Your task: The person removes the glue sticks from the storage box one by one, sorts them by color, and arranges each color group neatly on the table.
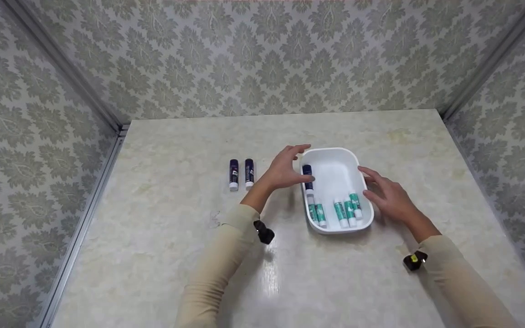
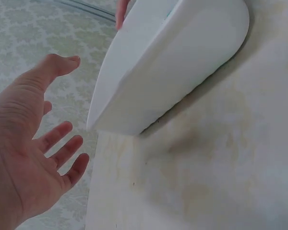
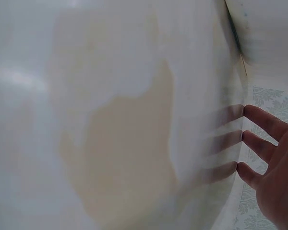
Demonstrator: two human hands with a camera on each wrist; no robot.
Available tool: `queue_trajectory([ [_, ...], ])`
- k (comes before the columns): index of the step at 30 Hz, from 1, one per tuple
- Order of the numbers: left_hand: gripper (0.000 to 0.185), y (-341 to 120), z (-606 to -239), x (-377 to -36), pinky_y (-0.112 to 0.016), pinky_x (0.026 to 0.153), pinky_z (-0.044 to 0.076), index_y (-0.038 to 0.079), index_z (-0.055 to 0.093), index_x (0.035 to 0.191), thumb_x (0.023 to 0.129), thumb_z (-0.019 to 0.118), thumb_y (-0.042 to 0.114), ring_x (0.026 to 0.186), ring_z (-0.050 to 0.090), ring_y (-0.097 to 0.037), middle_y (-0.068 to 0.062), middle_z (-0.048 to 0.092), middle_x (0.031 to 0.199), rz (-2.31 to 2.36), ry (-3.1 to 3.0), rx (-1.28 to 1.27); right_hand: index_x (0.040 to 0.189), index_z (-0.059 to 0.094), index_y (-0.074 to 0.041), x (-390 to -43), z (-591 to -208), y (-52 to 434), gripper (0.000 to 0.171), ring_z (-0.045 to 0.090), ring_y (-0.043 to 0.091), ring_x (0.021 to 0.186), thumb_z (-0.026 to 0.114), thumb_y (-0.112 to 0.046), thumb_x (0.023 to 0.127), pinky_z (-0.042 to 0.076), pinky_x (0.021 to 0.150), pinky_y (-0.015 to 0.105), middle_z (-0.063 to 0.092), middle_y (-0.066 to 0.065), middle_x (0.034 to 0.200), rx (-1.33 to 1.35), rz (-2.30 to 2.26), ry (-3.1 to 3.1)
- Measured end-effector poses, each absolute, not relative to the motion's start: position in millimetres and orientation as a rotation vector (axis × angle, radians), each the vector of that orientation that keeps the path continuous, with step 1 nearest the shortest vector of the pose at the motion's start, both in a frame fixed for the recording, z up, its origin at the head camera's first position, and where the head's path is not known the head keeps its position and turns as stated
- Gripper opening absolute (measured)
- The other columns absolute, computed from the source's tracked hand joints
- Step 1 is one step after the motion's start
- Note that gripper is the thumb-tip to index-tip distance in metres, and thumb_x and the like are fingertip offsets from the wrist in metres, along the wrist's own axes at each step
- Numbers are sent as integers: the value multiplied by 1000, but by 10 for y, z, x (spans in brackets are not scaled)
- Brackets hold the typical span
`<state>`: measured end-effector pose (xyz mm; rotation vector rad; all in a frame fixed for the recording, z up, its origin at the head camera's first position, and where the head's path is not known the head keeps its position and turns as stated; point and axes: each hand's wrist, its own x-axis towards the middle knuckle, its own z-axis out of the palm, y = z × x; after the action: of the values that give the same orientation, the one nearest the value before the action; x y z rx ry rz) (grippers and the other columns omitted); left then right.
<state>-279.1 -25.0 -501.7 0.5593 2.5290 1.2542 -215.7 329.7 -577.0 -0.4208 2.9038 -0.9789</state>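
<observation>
A white plastic basin [image 1: 335,230] stands on the table, its base near the tabletop. Inside, a dark blue glue stick [image 1: 308,182] lies along the left wall, and several green glue sticks [image 1: 320,214] lie toward the near end. My left hand [image 1: 284,169] is at the left rim, fingers spread, thumb reaching over the edge above the blue stick. The left wrist view shows this hand [image 2: 33,139] beside the basin wall [image 2: 182,57] with an unfilled palm. My right hand [image 1: 392,198] is at the right rim, fingers extended; its fingertips [image 3: 241,136] meet their reflections on the glossy surface.
Two more dark blue glue sticks with white ends [image 1: 234,174] lie side by side on the table left of my left hand. A pale marbled tabletop [image 1: 162,228] spreads around the basin. Patterned walls [image 1: 262,54] stand behind it and at both sides.
</observation>
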Motion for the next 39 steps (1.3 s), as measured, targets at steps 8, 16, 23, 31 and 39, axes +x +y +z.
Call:
queue_trajectory([
  [8,91,-78,-4977,-2752,-54,132,47,23,43,175,96,88,33,161,51,-37,-14,46,177,1264,2480,611,176,36,-29,-2172,-5762,3299,66,55,50,157,62,-34,115,37,130,77,64,23,163,-429,-981,2905],
  [16,89,24,-4971,-2713,-49,140,38,26,44,174,98,88,35,172,39,-29,-6,39,183,1264,2493,597,176,36,-29,-2172,-5746,3284,66,54,50,157,62,-35,115,36,131,77,64,24,162,-396,-946,2917],
  [23,91,98,-4950,-2678,-52,139,39,28,44,174,96,90,38,173,37,-31,-5,36,186,1288,2457,578,177,34,-30,-2175,-5760,3293,68,53,51,157,61,-36,115,35,131,79,63,24,163,-384,-937,2901],
  [31,94,208,-4993,-2644,-53,139,38,29,40,176,97,88,44,174,35,-29,-5,34,186,1362,2377,578,177,32,-35,-2172,-5766,3280,69,49,51,161,61,-37,115,32,133,79,59,23,168,-366,-946,2881],
  [39,93,340,-5045,-2591,-55,141,35,32,40,176,97,88,46,176,30,-30,-5,29,189,1397,2366,533,178,30,-35,-2173,-5763,3262,71,48,51,162,61,-40,114,30,133,80,58,24,169,-354,-927,2873],
])
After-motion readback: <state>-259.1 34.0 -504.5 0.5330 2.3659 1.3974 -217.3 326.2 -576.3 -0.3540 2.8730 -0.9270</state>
